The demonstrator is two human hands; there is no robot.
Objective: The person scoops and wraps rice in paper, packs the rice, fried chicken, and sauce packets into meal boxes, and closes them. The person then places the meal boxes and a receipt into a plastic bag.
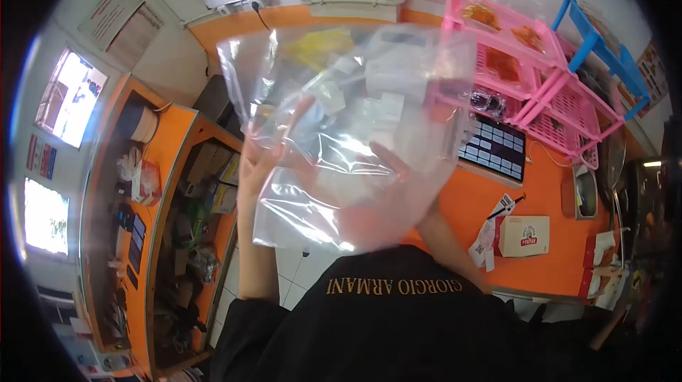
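A large clear plastic bag (341, 204) is spread out in front of my chest, with bright glare on its film. On its left edge, my left hand (261, 158) grips the plastic, one finger stretched up along it. Seen through the film, my right hand (394, 165) holds the bag's right part; its fingers are partly blurred, and I cannot tell whether it is inside or behind. A yellow patch (323, 48) and whitish shapes show through the upper bag, and whether they lie in it or behind it is unclear.
On the orange counter (455, 211) at right are a dark touchscreen or keypad (495, 149), a printed box (524, 236), paper slips (486, 240) and a metal container (584, 194). Pink racks (529, 62) hold packets. An orange shelf unit (170, 147) with clutter stands at left.
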